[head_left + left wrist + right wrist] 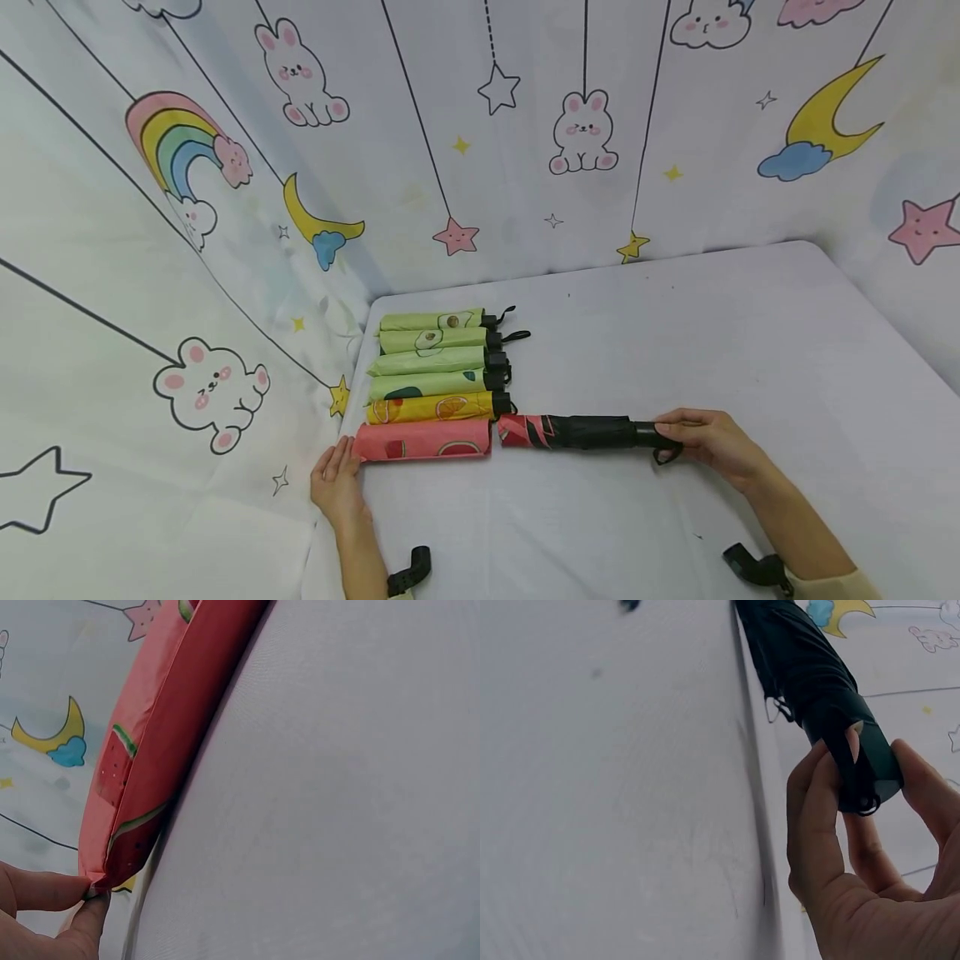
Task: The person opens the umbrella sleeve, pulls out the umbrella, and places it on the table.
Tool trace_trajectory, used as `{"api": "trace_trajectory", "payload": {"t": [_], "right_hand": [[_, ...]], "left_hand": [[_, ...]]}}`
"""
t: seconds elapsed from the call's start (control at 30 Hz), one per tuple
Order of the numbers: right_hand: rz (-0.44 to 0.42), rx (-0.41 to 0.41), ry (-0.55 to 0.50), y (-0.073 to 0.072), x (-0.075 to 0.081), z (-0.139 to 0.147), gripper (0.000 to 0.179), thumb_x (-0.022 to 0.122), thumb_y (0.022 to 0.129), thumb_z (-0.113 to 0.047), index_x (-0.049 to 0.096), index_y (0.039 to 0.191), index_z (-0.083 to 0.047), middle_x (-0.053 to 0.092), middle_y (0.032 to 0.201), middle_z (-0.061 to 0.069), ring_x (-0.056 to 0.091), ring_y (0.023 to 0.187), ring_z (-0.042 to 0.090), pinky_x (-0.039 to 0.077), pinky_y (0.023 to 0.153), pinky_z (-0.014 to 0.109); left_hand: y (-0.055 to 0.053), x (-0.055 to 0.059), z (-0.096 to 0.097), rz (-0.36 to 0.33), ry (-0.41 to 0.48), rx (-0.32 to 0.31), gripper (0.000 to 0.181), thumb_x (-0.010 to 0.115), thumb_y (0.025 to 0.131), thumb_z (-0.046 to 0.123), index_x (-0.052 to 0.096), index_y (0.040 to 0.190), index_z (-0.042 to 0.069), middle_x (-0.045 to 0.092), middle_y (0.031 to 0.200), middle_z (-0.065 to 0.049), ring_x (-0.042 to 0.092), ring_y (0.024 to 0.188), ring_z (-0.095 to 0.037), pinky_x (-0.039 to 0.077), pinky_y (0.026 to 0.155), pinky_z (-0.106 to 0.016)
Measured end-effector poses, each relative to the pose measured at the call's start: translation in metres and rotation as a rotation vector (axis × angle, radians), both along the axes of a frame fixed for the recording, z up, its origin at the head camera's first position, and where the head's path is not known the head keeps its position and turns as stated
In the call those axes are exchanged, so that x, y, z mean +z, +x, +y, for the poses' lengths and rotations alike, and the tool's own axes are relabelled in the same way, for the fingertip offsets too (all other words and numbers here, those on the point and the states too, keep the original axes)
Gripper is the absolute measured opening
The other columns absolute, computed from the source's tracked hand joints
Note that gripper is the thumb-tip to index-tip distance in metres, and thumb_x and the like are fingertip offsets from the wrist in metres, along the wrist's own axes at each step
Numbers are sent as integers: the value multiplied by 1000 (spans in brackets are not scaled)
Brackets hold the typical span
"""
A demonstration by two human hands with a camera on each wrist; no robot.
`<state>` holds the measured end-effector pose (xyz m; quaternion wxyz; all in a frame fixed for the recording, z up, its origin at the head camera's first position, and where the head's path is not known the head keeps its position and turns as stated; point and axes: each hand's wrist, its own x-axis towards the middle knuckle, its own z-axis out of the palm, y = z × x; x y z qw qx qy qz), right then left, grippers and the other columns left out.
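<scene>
A red umbrella sleeve [423,440] with watermelon prints lies on the white table. My left hand [341,483] is at its left end, and in the left wrist view thumb and finger pinch the tip of the sleeve [146,750]. Just right of the sleeve lies a folded umbrella [581,432], black along most of its length and red at the end facing the sleeve. A narrow gap shows between the two. My right hand [712,446] grips the umbrella's black handle, fingers and thumb around it in the right wrist view. A dark strap loop hangs by the handle.
Above the sleeve lie several rolled umbrellas in covers: a yellow one [438,407] with orange slices and green ones [431,361], some with avocado prints. Their black handles point right. A patterned cloth [525,192] hangs behind the table [750,350] and along its left side.
</scene>
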<state>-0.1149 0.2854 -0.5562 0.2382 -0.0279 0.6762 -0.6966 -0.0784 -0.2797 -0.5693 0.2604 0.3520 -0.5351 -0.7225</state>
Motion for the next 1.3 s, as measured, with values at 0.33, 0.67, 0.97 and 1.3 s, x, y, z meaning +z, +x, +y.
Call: {"api": "trace_trajectory", "payload": {"t": [0.33, 0.67, 0.97, 1.3], "right_hand": [[-9, 68, 30, -7, -6, 10, 39, 68, 102, -13, 64, 133, 11, 74, 120, 7, 75, 102, 22, 62, 90, 33], [192, 122, 405, -11, 5, 10, 39, 77, 96, -29, 75, 129, -7, 70, 132, 16, 64, 115, 17, 58, 81, 29], [363, 156, 600, -15, 13, 2, 40, 80, 93, -38, 77, 125, -14, 73, 127, 14, 67, 115, 32, 58, 78, 34], [433, 184, 627, -28, 21, -12, 45, 79, 94, -41, 76, 126, -9, 74, 125, 11, 67, 121, 40, 59, 95, 54]], "left_hand": [[-1, 0, 1, 3, -3, 4, 58, 56, 98, -17, 35, 151, -7, 53, 151, -26, 59, 136, -28, 53, 100, -20], [-2, 0, 0, 1, 1, -7, 59, 55, 99, -15, 34, 153, -5, 52, 152, -24, 56, 138, -29, 51, 103, -22], [-4, 3, -2, -26, 21, -41, 56, 51, 104, -5, 31, 156, -2, 50, 155, -22, 56, 139, -25, 48, 109, -26], [-13, 14, -4, -36, -24, -32, 54, 56, 103, 1, 34, 152, -6, 52, 150, -26, 61, 133, -26, 50, 108, -24]]}}
